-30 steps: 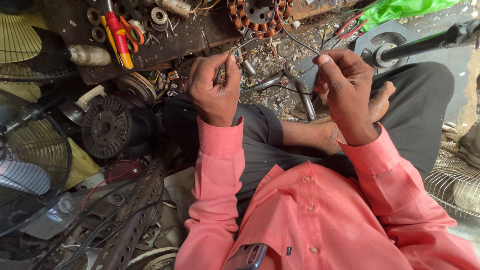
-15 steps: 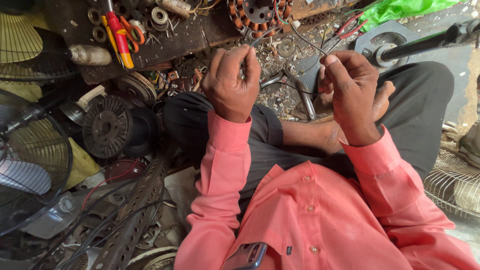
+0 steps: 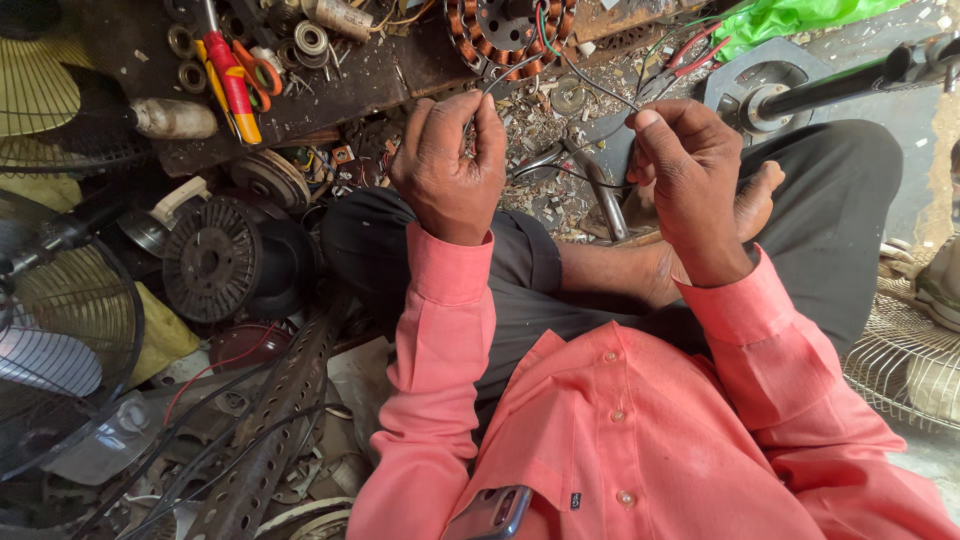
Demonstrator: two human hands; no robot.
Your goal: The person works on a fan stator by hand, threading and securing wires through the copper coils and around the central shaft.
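I sit cross-legged on the floor in a pink shirt. My left hand is raised, its fingers pinched on a thin grey wire that runs up to a round motor stator with copper windings. My right hand is closed on another thin wire leading from the same stator. The two hands are apart, at about the same height, above my knees. The wire ends inside the fingers are hidden.
A screwdriver with red and yellow handle and bearings lie on a dark board. A black rotor disc and fan guards crowd the left. A fan base with black pole and a wire grille are at right.
My left hand has moved right, towards the right hand, and turned its fingers up on the wire. My right hand has stayed nearly in place.
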